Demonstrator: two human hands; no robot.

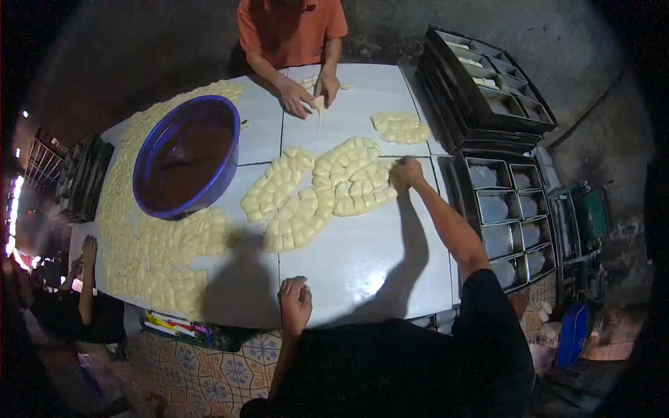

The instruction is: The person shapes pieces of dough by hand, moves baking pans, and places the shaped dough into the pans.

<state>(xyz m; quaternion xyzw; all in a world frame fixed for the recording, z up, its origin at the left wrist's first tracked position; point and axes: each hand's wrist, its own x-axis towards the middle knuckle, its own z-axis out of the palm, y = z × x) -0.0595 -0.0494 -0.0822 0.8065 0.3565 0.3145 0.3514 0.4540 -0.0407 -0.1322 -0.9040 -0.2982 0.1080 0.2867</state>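
Where plump, segmented dough [359,198] lies right of the plastic basin [191,108], the right hand [410,172] touches it, grip hidden. The left hand [296,304] curls loosely half-open.

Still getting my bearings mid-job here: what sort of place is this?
Probably a bakery workroom: pale, dough-like pieces lie in rows on a tiled table, with sectioned pans beside it.

This is a bakery workshop: rows of dough pieces [348,164] lie across the table [341,261], with baking tins [503,221] beside it and a purple tub [230,166] on it.
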